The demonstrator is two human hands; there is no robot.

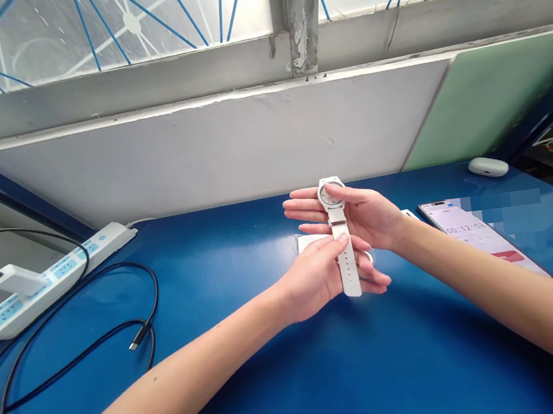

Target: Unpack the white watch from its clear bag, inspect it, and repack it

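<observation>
A white wristwatch is held up above the blue table, its round face at the top and its strap hanging straight down. My right hand supports the watch head from behind, with the thumb over the edge of the dial and the fingers stretched out to the left. Lower down, my left hand pinches the strap, thumb in front and fingers behind. The strap's punched end dangles free below that thumb. Behind my hands a white item lies on the table, mostly hidden.
A white power strip with a plugged-in charger lies at the left. Its black cable loops across the blue table. On the right are a phone showing a timer and a white earbud case. A wall stands behind.
</observation>
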